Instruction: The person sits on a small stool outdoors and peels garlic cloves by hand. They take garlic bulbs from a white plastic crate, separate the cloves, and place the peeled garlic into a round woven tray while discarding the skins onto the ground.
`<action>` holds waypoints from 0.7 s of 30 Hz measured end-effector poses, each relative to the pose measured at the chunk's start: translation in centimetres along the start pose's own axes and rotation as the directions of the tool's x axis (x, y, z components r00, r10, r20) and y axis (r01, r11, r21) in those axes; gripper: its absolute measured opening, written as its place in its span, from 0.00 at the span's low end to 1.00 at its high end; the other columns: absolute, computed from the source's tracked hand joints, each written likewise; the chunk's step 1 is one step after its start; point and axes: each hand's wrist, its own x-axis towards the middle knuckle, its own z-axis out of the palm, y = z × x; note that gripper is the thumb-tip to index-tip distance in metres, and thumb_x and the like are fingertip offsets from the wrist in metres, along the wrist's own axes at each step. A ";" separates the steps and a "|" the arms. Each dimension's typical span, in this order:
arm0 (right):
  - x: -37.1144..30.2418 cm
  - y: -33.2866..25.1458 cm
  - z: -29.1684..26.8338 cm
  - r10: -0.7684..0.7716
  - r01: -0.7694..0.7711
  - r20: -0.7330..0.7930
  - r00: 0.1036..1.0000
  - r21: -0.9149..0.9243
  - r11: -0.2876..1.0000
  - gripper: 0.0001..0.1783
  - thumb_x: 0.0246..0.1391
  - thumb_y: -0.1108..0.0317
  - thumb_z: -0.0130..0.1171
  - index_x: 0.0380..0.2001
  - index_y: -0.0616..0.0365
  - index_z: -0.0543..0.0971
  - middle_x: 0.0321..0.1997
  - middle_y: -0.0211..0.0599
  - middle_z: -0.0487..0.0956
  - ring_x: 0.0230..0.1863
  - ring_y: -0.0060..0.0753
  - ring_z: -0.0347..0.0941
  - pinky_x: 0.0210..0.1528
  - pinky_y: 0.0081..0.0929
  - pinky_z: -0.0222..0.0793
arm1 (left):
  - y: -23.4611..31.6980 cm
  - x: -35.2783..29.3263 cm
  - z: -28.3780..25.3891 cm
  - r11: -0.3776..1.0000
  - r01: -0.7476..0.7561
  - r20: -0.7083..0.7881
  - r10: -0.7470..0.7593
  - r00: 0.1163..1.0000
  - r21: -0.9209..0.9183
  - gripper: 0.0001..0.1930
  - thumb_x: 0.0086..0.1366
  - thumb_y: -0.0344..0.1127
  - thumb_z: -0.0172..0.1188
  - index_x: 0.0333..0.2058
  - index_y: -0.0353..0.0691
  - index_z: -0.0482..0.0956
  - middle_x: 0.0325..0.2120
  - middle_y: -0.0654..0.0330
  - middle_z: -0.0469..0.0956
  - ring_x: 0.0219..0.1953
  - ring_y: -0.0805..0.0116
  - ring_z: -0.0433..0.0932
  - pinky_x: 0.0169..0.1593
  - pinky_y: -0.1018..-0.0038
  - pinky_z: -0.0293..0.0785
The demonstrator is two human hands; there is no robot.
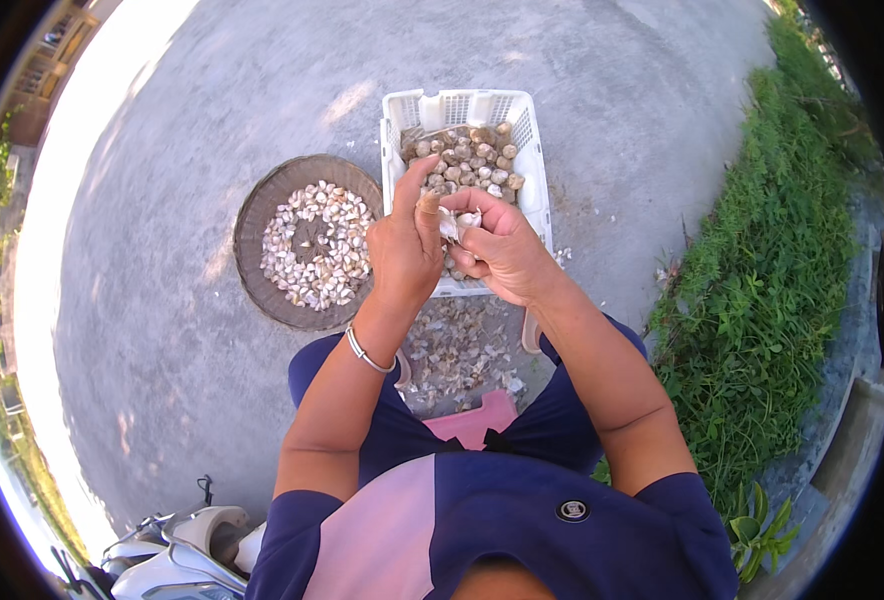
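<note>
My right hand [510, 248] is closed round a garlic bulb [471, 218], its fingers and thumb pinching the white, partly loosened head. Close against it on the left is my left hand [403, 245], index finger stretched out and thumb raised, a gap between the two. The left thumb tip looks tan and comes up to the papery garlic skin; that hand's other fingers are mostly hidden. Both hands are over a white plastic crate [536, 165] holding many unpeeled garlic bulbs [472, 160]. To the left, a round woven basket [253, 262] contains loose garlic cloves [314, 245].
Dry garlic skins [457, 350] litter the concrete ground [202, 150] between my feet. A pink stool [482, 415] shows between my legs. Green plants [752, 270] grow along the right side. A white motorbike [177, 560] stands at the lower left.
</note>
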 end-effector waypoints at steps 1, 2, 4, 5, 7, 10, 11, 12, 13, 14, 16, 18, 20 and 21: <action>0.0 0.1 -0.2 -0.012 0.013 0.013 1.000 -0.010 1.000 0.16 0.53 0.81 0.44 0.46 0.57 0.68 0.28 0.26 0.67 0.21 0.13 0.59 0.18 0.13 0.46 | 0.1 0.1 -0.1 1.000 0.009 0.008 -0.009 1.000 0.013 0.17 0.71 0.43 0.41 0.54 0.47 0.68 0.13 0.54 0.72 0.17 0.55 0.76 0.20 0.66 0.67; -0.1 0.2 -0.4 -0.025 0.025 0.026 0.999 -0.020 0.999 0.16 0.53 0.81 0.43 0.46 0.57 0.68 0.28 0.26 0.67 0.21 0.13 0.59 0.19 0.13 0.47 | 0.2 0.1 -0.1 1.000 0.018 0.016 -0.018 1.000 0.025 0.17 0.71 0.42 0.41 0.54 0.47 0.68 0.13 0.54 0.72 0.18 0.55 0.76 0.20 0.66 0.67; 0.1 0.5 -0.7 -0.060 0.065 0.041 0.997 -0.121 0.990 0.15 0.55 0.79 0.43 0.47 0.59 0.67 0.29 0.27 0.68 0.21 0.13 0.59 0.19 0.13 0.48 | 0.2 0.1 -0.1 0.993 0.099 0.032 -0.097 0.995 -0.067 0.17 0.71 0.44 0.40 0.53 0.46 0.68 0.14 0.57 0.73 0.17 0.62 0.76 0.21 0.69 0.67; 0.1 0.6 -0.7 -0.078 0.086 0.049 0.996 -0.172 0.981 0.15 0.56 0.78 0.44 0.47 0.60 0.66 0.29 0.28 0.69 0.22 0.13 0.59 0.19 0.13 0.49 | 0.3 0.2 -0.1 0.984 0.140 0.043 -0.135 0.990 -0.114 0.18 0.72 0.44 0.39 0.53 0.45 0.69 0.14 0.58 0.73 0.17 0.65 0.75 0.21 0.71 0.67; 0.3 0.8 -0.5 -0.089 0.088 0.006 0.996 -0.250 0.964 0.14 0.57 0.78 0.44 0.47 0.61 0.66 0.27 0.27 0.68 0.21 0.12 0.59 0.19 0.13 0.50 | 0.8 0.5 -0.1 0.926 0.261 0.076 -0.250 0.965 -0.274 0.21 0.72 0.47 0.36 0.52 0.41 0.71 0.19 0.66 0.69 0.20 0.78 0.70 0.23 0.80 0.67; 0.4 0.7 0.1 -0.075 0.060 -0.051 0.996 -0.247 0.967 0.14 0.57 0.78 0.44 0.48 0.61 0.66 0.26 0.28 0.69 0.21 0.12 0.59 0.19 0.13 0.51 | 0.0 0.7 0.2 0.796 0.374 0.144 -0.349 0.926 -0.475 0.25 0.72 0.50 0.35 0.51 0.38 0.72 0.21 0.71 0.65 0.21 0.86 0.65 0.22 0.86 0.64; 0.4 0.6 0.3 -0.063 0.046 -0.069 0.996 -0.225 0.973 0.14 0.58 0.77 0.44 0.48 0.61 0.66 0.26 0.28 0.70 0.20 0.12 0.59 0.19 0.13 0.52 | -0.3 0.7 0.2 0.746 0.398 0.168 -0.368 0.915 -0.533 0.25 0.72 0.51 0.35 0.51 0.38 0.72 0.21 0.72 0.64 0.21 0.87 0.64 0.21 0.87 0.63; 0.4 0.6 0.2 -0.064 0.046 -0.068 0.996 -0.232 0.972 0.14 0.58 0.76 0.45 0.48 0.61 0.66 0.26 0.28 0.70 0.20 0.12 0.60 0.19 0.13 0.52 | -0.2 0.7 0.2 0.729 0.423 0.184 -0.388 0.903 -0.539 0.26 0.72 0.51 0.35 0.51 0.37 0.72 0.21 0.72 0.64 0.20 0.87 0.63 0.20 0.88 0.61; 0.5 0.6 0.0 -0.064 0.047 -0.066 0.996 -0.239 0.970 0.14 0.58 0.75 0.46 0.48 0.61 0.66 0.26 0.28 0.71 0.21 0.12 0.60 0.19 0.13 0.53 | 0.1 0.8 0.2 0.710 0.447 0.200 -0.408 0.891 -0.543 0.26 0.72 0.51 0.35 0.51 0.37 0.72 0.21 0.72 0.64 0.20 0.88 0.62 0.20 0.88 0.60; 0.5 0.6 -0.1 -0.065 0.047 -0.065 0.996 -0.245 0.968 0.14 0.58 0.74 0.47 0.48 0.61 0.66 0.27 0.29 0.72 0.21 0.11 0.61 0.19 0.13 0.53 | 0.2 0.8 0.2 0.692 0.471 0.216 -0.427 0.878 -0.547 0.26 0.72 0.52 0.35 0.50 0.36 0.72 0.21 0.73 0.63 0.19 0.88 0.61 0.19 0.88 0.58; 0.6 0.7 -0.1 -0.081 0.056 -0.078 0.994 -0.285 0.957 0.13 0.58 0.72 0.50 0.46 0.62 0.67 0.28 0.29 0.73 0.21 0.11 0.62 0.19 0.12 0.54 | 0.2 0.8 0.4 0.714 0.460 0.186 -0.432 0.883 -0.528 0.26 0.72 0.52 0.34 0.51 0.37 0.72 0.20 0.74 0.61 0.18 0.88 0.59 0.18 0.88 0.55; 0.7 0.9 -0.2 -0.117 0.079 -0.090 0.989 -0.347 0.934 0.13 0.57 0.71 0.53 0.44 0.61 0.69 0.29 0.29 0.74 0.21 0.11 0.63 0.19 0.12 0.54 | 0.3 0.7 0.7 0.706 0.465 0.181 -0.441 0.879 -0.534 0.26 0.72 0.52 0.34 0.51 0.37 0.72 0.19 0.74 0.60 0.17 0.88 0.57 0.18 0.88 0.53; 0.9 1.3 -0.5 -0.172 0.115 -0.096 0.981 -0.429 0.896 0.12 0.56 0.69 0.56 0.42 0.61 0.70 0.28 0.28 0.73 0.21 0.11 0.64 0.19 0.11 0.55 | 0.6 0.6 0.9 0.669 0.483 0.201 -0.456 0.867 -0.564 0.27 0.72 0.53 0.34 0.51 0.37 0.72 0.18 0.75 0.58 0.16 0.88 0.55 0.17 0.87 0.51; 0.9 1.2 -0.5 -0.156 0.100 -0.113 0.981 -0.394 0.914 0.10 0.56 0.70 0.55 0.41 0.59 0.70 0.29 0.27 0.72 0.21 0.12 0.63 0.19 0.11 0.54 | 0.6 0.6 0.8 0.632 0.522 0.246 -0.474 0.845 -0.573 0.27 0.72 0.53 0.33 0.52 0.38 0.71 0.17 0.75 0.58 0.15 0.88 0.55 0.17 0.87 0.51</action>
